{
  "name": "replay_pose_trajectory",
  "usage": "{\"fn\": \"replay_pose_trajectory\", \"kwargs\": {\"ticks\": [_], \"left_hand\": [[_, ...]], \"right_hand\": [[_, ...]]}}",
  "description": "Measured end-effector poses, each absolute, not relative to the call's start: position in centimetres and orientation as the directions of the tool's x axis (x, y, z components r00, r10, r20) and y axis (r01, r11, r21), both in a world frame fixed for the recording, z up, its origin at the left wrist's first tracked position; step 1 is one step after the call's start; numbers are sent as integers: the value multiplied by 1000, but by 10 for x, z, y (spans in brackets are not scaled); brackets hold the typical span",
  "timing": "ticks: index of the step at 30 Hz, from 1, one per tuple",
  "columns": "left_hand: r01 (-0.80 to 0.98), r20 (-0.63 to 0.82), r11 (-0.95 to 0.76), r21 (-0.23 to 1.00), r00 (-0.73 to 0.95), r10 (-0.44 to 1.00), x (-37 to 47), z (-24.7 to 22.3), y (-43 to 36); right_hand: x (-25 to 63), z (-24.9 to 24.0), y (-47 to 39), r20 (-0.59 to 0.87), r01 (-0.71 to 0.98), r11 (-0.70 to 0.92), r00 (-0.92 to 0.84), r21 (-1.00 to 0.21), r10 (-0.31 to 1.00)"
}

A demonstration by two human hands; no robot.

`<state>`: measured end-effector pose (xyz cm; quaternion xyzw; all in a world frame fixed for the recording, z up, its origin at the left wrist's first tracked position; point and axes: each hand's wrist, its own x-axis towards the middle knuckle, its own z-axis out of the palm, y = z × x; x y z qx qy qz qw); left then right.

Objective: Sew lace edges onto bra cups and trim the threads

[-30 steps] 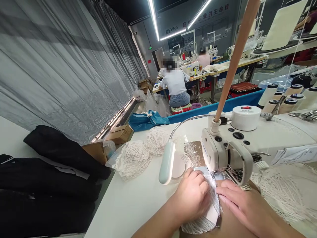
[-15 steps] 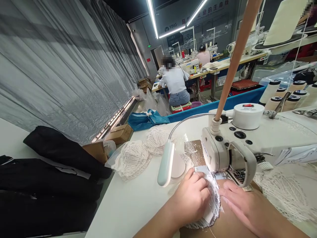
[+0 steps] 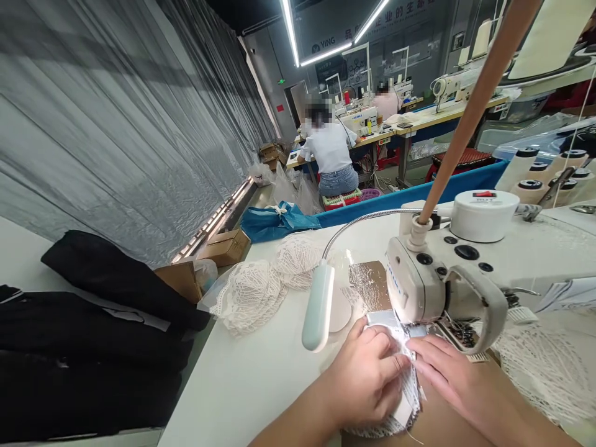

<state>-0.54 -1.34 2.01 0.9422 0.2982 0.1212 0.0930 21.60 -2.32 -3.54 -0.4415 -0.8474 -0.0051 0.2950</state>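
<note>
A white lace cup piece point(image 3: 410, 397) lies under the head of a white sewing machine point(image 3: 414, 282), its scalloped edge curving down toward me. Curled over its left side, my left hand point(image 3: 365, 375) grips the lace, the thumb at the edge. My right hand point(image 3: 449, 369) is closed on the right edge just in front of the needle area, fingers pressed together. The fingertips of both hands nearly meet. The needle itself is hidden behind the machine head and fingers. A loose thread trails from the lower end of the lace.
Stacked lace cups point(image 3: 251, 298) sit on the white table point(image 3: 223, 379) at left. A lamp point(image 3: 318, 307) on a bendable neck hangs beside my left hand. More lace point(image 3: 544, 366) lies at right, below thread cones point(image 3: 516, 167). A co-worker point(image 3: 330, 149) sits ahead.
My right fingers have shifted forward along the lace edge, nearer the machine head. My left thumb has come over to that edge. The machine appears slightly farther right as the view turned.
</note>
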Motion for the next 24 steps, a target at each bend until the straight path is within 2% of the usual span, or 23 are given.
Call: {"fn": "replay_pose_trajectory", "kwargs": {"ticks": [7,17,21,24], "left_hand": [[541,237,-774,330,746,622,-5,13,-14],[538,234,-766,351,742,628,-6,12,-13],[583,217,-690,428,676,705,0,11,-11],[673,205,-600,432,575,792,8,7,-11]], "right_hand": [[211,-25,-24,387,695,650,-533,-308,753],[215,-29,-28,373,702,627,-511,-339,774],[216,-30,-30,363,711,615,-504,-341,784],[216,-30,-30,383,716,610,-486,-340,785]]}}
